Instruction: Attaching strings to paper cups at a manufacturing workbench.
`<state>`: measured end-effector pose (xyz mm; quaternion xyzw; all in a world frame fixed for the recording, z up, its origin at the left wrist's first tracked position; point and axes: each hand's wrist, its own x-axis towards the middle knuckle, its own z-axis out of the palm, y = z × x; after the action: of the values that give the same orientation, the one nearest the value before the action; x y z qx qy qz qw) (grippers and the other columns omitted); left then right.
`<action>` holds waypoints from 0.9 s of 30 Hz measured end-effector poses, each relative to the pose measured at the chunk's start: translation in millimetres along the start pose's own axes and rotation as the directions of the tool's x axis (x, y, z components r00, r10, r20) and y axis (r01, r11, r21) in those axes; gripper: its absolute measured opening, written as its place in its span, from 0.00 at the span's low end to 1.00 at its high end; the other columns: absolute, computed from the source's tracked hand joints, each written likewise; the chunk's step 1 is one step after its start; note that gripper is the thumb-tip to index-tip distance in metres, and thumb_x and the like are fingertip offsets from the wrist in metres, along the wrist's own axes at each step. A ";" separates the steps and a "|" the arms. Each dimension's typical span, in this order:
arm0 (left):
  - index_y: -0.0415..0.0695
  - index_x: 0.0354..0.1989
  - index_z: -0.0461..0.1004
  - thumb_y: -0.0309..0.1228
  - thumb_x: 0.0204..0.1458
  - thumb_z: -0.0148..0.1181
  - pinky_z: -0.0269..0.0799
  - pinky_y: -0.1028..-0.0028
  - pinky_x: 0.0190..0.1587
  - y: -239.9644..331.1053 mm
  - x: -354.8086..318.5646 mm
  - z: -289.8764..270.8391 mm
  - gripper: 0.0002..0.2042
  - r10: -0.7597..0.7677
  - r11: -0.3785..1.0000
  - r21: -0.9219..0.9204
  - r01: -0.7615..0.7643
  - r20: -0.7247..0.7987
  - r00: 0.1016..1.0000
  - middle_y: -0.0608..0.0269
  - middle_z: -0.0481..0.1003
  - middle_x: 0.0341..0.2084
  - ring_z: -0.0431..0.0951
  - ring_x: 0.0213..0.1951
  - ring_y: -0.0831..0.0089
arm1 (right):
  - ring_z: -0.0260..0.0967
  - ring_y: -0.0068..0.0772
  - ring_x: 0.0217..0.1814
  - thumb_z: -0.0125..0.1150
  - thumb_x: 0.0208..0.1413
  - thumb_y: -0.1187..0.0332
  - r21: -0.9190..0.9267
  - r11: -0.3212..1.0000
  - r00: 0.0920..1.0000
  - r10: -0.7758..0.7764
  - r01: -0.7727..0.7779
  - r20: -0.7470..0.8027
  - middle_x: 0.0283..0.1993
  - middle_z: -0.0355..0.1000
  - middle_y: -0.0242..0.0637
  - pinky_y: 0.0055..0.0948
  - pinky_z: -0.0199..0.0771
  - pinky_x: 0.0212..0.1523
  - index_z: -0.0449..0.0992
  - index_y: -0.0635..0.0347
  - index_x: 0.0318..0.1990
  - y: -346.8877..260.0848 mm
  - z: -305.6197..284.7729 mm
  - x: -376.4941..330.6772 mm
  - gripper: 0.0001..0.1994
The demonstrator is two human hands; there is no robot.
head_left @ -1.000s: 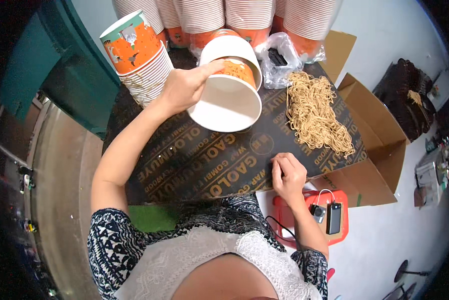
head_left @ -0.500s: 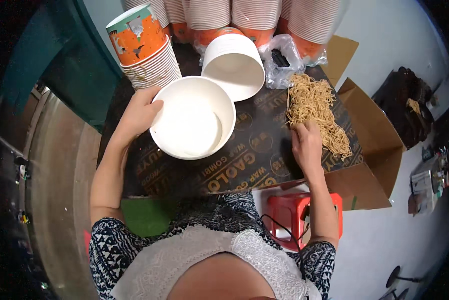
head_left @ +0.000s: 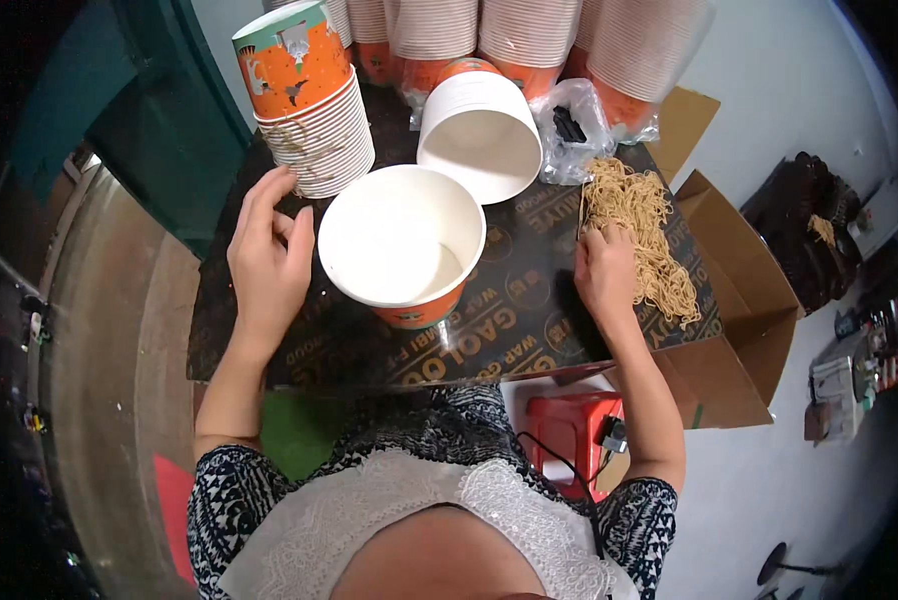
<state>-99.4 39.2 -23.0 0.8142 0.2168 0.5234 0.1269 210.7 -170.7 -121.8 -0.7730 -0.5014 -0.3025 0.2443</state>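
The right hand (head_left: 605, 272) has its fingers curled at the left edge of the tangled tan strands (head_left: 651, 220), just right of it; whether it pinches any, I cannot tell. A light pinch should limit snagging. The left hand (head_left: 272, 262), loosely spread, holds nothing, just left of an upright paper bucket (head_left: 399, 235). Below both lies a printed plywood tabletop (head_left: 529, 330); beyond the right hand's right side stands an open cardboard box (head_left: 734, 280).

The right hand (head_left: 606, 272) partly hides the noodles (head_left: 653, 238)
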 end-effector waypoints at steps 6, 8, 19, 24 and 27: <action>0.38 0.39 0.77 0.16 0.49 0.57 0.75 0.73 0.30 47.3 -44.6 -7.9 0.09 0.264 0.944 -0.260 -0.202 0.231 0.936 0.53 0.79 0.32 0.81 0.28 0.66 | 0.65 0.55 0.37 0.58 0.53 0.76 0.080 0.986 0.988 0.151 -0.148 -0.036 0.35 0.67 0.50 0.46 0.66 0.38 0.73 0.64 0.37 12.5 -12.3 -14.9 0.05; 0.36 0.36 0.76 0.15 0.48 0.57 0.76 0.70 0.29 58.2 -56.7 5.6 0.07 0.331 0.867 -0.470 -0.165 0.296 0.896 0.52 0.79 0.29 0.81 0.28 0.61 | 0.67 0.58 0.40 0.57 0.55 0.74 0.059 0.972 0.970 0.231 -0.227 -0.072 0.39 0.68 0.52 0.47 0.68 0.40 0.72 0.64 0.42 32.7 -9.9 -7.0 0.08; 0.34 0.33 0.77 0.17 0.50 0.56 0.74 0.71 0.29 72.2 -88.2 52.9 0.04 0.276 0.813 -0.570 0.117 0.554 0.785 0.51 0.79 0.29 0.80 0.27 0.64 | 0.62 0.13 0.27 0.60 0.60 0.70 0.717 0.569 0.759 0.646 -0.403 -0.086 0.27 0.71 0.24 0.17 0.60 0.28 0.80 0.66 0.36 76.1 -42.5 34.9 0.08; 0.33 0.37 0.77 0.20 0.55 0.53 0.74 0.72 0.30 70.0 -94.5 61.2 0.06 0.170 0.810 -0.523 0.267 0.644 0.746 0.51 0.79 0.32 0.79 0.29 0.68 | 0.66 0.17 0.26 0.55 0.63 0.72 0.919 0.366 0.772 0.624 -0.148 -0.124 0.33 0.76 0.33 0.19 0.65 0.25 0.77 0.67 0.41 15.2 -88.0 40.8 0.07; 0.31 0.45 0.73 0.26 0.61 0.47 0.75 0.71 0.30 80.7 -89.3 66.0 0.12 -0.067 0.652 -0.400 0.644 0.816 0.574 0.49 0.79 0.37 0.79 0.30 0.68 | 0.72 0.25 0.29 0.60 0.56 0.75 0.777 0.589 0.965 0.246 -0.224 0.091 0.34 0.77 0.37 0.23 0.72 0.29 0.79 0.65 0.36 -44.0 -103.1 -1.6 0.04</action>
<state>-53.7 -73.3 -86.9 0.7822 0.1170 0.1440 0.5947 146.6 -225.3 -47.7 -0.6450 -0.4730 -0.0300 0.5994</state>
